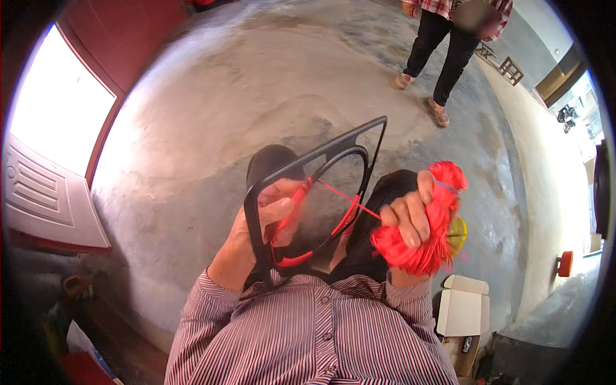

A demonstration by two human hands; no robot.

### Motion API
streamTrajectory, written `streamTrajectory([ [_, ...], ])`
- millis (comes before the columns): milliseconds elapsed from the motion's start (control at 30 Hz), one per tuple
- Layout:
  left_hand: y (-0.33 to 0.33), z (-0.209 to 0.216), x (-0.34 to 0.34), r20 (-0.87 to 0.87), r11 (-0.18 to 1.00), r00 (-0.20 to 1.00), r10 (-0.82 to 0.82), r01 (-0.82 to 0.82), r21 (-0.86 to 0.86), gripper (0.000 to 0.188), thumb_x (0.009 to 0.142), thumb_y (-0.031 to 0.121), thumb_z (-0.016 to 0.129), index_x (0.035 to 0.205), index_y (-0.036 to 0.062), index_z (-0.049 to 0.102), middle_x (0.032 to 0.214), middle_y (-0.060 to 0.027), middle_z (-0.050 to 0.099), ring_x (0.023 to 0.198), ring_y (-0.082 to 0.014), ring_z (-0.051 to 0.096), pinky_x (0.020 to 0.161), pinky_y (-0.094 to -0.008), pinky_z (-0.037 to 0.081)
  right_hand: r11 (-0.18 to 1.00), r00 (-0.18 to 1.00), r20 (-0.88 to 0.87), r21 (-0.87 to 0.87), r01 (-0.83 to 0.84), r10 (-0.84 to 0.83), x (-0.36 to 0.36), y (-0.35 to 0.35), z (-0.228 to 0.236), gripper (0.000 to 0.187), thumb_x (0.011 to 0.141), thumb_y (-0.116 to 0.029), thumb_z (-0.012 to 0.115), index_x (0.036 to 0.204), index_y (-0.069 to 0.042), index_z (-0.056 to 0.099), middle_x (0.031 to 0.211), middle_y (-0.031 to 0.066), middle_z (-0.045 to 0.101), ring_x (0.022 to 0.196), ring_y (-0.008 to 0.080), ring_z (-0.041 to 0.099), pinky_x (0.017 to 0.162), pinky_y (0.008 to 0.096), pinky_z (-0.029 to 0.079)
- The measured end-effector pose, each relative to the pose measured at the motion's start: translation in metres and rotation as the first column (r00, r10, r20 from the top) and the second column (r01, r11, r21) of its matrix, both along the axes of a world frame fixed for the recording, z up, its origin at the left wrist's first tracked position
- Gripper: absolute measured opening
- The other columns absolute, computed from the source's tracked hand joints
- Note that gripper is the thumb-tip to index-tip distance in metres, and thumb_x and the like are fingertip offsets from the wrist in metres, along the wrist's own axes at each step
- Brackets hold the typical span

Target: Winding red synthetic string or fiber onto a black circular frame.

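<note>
A black frame (pixel 319 153) with a rounded outer bar and an inner ring (pixel 355 151) is tilted above my lap. Red cord (pixel 285 261) covers parts of the ring. My left hand (pixel 273 206) closes around the ring's red-wrapped left side, thumb pressed on it, while the outer bar crosses in front of the wrist. Off to the right, my right hand (pixel 405 217) grips a thick red bundle of flat plastic cord (pixel 443 221), bound near its top with a bluish tie. A taut strand (pixel 343 195) runs from the ring to this bundle.
Another person (pixel 443 51) stands ahead on the concrete floor (pixel 212 96). A round yellow object (pixel 458 234) sits behind the bundle. At lower right lies an open white box (pixel 463 305). A pale panelled door (pixel 48 192) is at left, small wooden stools (pixel 511 70) far right.
</note>
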State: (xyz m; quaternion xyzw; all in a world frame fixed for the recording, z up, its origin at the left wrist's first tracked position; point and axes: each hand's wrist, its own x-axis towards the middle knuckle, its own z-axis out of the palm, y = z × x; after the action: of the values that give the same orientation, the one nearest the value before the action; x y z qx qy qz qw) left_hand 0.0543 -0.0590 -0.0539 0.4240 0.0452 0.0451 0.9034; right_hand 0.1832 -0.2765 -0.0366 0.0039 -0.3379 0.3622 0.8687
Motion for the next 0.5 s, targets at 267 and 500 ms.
streamTrajectory([
  [267,0.02,-0.005,-0.001,-0.003,0.992,0.998,0.067,-0.067,0.107,0.045,0.083,0.021,0.068,0.119,0.0048,0.046,0.075,-0.0099,0.053,0.038,-0.0126,0.044,0.03,-0.0235,0.032,0.806,0.98,0.029,-0.565,0.179,-0.197,-0.061,0.002,0.008,0.053,0.086,-0.054,0.052,0.107,-0.005,0.05,0.064,0.0084,0.057,0.056,0.0236,0.057,0.069,0.0359,0.042],
  [500,0.009,0.011,0.01,-0.057,0.967,0.995,0.081,-0.065,0.246,0.038,0.085,0.028,0.065,0.105,-0.0023,0.055,0.072,-0.0093,0.057,0.04,-0.0138,0.047,0.034,-0.0243,0.037,0.722,0.865,-0.305,-0.685,0.091,-0.399,-0.016,-0.003,-0.018,0.036,0.096,-0.036,0.045,0.116,-0.007,0.051,0.096,0.0102,0.062,0.085,0.025,0.063,0.086,0.0444,0.047],
])
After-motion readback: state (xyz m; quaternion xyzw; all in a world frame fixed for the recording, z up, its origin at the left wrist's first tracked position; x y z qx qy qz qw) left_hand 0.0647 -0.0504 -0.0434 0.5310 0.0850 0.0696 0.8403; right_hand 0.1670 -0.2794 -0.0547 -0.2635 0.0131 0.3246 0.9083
